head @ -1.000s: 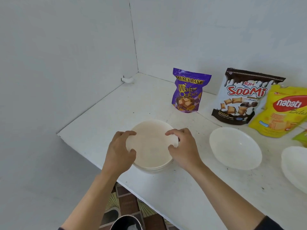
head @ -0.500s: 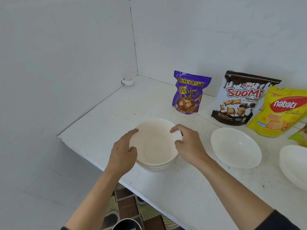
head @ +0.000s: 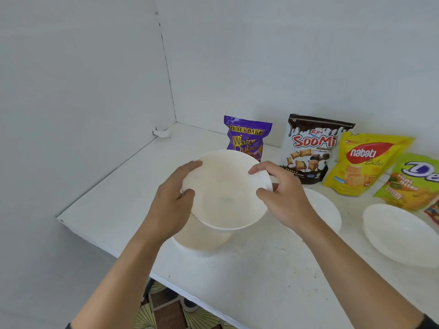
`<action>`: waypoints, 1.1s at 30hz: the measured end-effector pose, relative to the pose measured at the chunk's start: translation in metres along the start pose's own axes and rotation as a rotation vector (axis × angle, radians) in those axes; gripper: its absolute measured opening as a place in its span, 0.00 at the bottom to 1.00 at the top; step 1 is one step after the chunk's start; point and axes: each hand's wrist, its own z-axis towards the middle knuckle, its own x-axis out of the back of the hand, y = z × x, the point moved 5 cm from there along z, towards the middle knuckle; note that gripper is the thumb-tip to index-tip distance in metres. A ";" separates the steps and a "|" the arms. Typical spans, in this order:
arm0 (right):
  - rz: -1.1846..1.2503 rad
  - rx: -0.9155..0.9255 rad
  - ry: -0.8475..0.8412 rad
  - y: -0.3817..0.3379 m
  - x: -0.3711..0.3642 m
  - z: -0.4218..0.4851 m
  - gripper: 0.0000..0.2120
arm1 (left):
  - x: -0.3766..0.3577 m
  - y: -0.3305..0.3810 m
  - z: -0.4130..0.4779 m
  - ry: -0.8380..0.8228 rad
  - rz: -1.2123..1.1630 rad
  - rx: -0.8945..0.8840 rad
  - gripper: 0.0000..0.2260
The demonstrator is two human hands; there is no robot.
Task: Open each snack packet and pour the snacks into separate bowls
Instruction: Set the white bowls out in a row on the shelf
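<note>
Both hands hold a white bowl [head: 225, 193] lifted above a second white bowl [head: 202, 241] that stays on the counter. My left hand [head: 171, 205] grips the raised bowl's left rim and my right hand [head: 282, 198] pinches its right rim. Behind it stand sealed packets: a purple Wafer Qube packet [head: 247, 136], partly hidden by the bowl, a brown and white Soomi packet [head: 311, 148], a yellow Nabati packet [head: 361, 162] and a green Mini Bites packet [head: 413, 181]. Another white bowl [head: 327, 210] lies behind my right hand, and one more white bowl [head: 401, 233] sits at the right.
The white counter [head: 261, 269] fits into a corner of white walls, with its front edge close to me. A patterned floor [head: 166, 309] shows below the edge. A small red packet [head: 433, 210] peeks in at the right border.
The top bowl has come up off the stack and now hangs tilted above the lower bowl, held by both hands. The view has shifted, bringing the green packet into sight.
</note>
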 end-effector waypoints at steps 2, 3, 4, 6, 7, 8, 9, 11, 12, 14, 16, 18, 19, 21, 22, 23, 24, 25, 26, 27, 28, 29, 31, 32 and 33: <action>0.022 -0.008 0.048 0.004 0.019 -0.011 0.21 | -0.015 0.010 0.000 -0.025 -0.041 -0.031 0.30; 0.013 -0.008 0.076 0.007 0.029 -0.016 0.20 | -0.024 0.012 0.000 -0.041 -0.051 -0.039 0.30; -0.004 -0.006 0.101 0.010 0.038 -0.022 0.20 | -0.034 0.014 -0.001 -0.065 -0.054 -0.043 0.30; -0.046 -0.025 0.144 0.021 0.054 -0.034 0.20 | -0.055 0.018 -0.004 -0.113 -0.051 -0.049 0.29; -0.057 -0.038 0.162 0.029 0.062 -0.039 0.20 | -0.065 0.018 -0.006 -0.135 -0.055 -0.050 0.29; -0.061 -0.052 0.173 0.037 0.069 -0.045 0.20 | -0.075 0.018 -0.009 -0.159 -0.063 -0.047 0.29; -0.064 -0.068 0.173 0.044 0.074 -0.051 0.20 | -0.084 0.018 -0.012 -0.180 -0.071 -0.040 0.29; -0.107 -0.096 0.118 0.058 0.081 -0.064 0.22 | -0.101 0.016 -0.019 -0.215 -0.074 -0.025 0.30; -0.153 -0.110 0.063 0.064 0.083 -0.071 0.23 | -0.108 0.015 -0.023 -0.232 -0.065 -0.016 0.30; -0.221 -0.145 -0.045 0.077 0.083 -0.084 0.26 | -0.123 0.013 -0.034 -0.264 -0.037 0.003 0.29; -0.226 -0.189 -0.077 0.088 0.085 -0.096 0.28 | -0.134 0.008 -0.046 -0.299 -0.028 0.041 0.29; -0.228 -0.216 -0.076 0.098 0.085 -0.105 0.28 | -0.141 -0.001 -0.057 -0.326 -0.050 0.088 0.30; -0.227 -0.225 -0.082 0.102 0.085 -0.109 0.28 | -0.144 -0.006 -0.062 -0.333 -0.056 0.106 0.30; -0.214 -0.244 -0.104 0.111 0.081 -0.116 0.26 | -0.149 -0.014 -0.070 -0.339 -0.066 0.140 0.30; -0.206 -0.257 -0.111 0.115 0.078 -0.119 0.26 | -0.152 -0.018 -0.074 -0.336 -0.073 0.164 0.30; -0.199 -0.268 -0.113 0.120 0.075 -0.122 0.25 | -0.154 -0.022 -0.077 -0.334 -0.077 0.191 0.30; -0.200 -0.280 -0.109 0.124 0.073 -0.125 0.24 | -0.156 -0.027 -0.080 -0.336 -0.078 0.218 0.30; -0.204 -0.294 -0.101 0.128 0.070 -0.128 0.24 | -0.159 -0.031 -0.082 -0.342 -0.075 0.238 0.29; -0.208 -0.309 -0.088 0.132 0.069 -0.132 0.24 | -0.161 -0.035 -0.084 -0.348 -0.068 0.246 0.29; -0.211 -0.323 -0.072 0.137 0.068 -0.134 0.23 | -0.164 -0.036 -0.086 -0.354 -0.058 0.242 0.29; -0.210 -0.333 -0.055 0.140 0.068 -0.137 0.23 | -0.166 -0.036 -0.088 -0.360 -0.050 0.228 0.29; -0.203 -0.344 -0.039 0.143 0.068 -0.140 0.23 | -0.169 -0.035 -0.089 -0.363 -0.044 0.210 0.28; -0.175 -0.365 -0.025 0.147 0.071 -0.144 0.24 | -0.174 -0.030 -0.089 -0.361 -0.037 0.181 0.27; -0.164 -0.377 -0.029 0.149 0.072 -0.145 0.25 | -0.177 -0.029 -0.088 -0.361 -0.030 0.174 0.27; -0.156 -0.389 -0.037 0.150 0.073 -0.146 0.26 | -0.179 -0.028 -0.088 -0.367 -0.019 0.165 0.26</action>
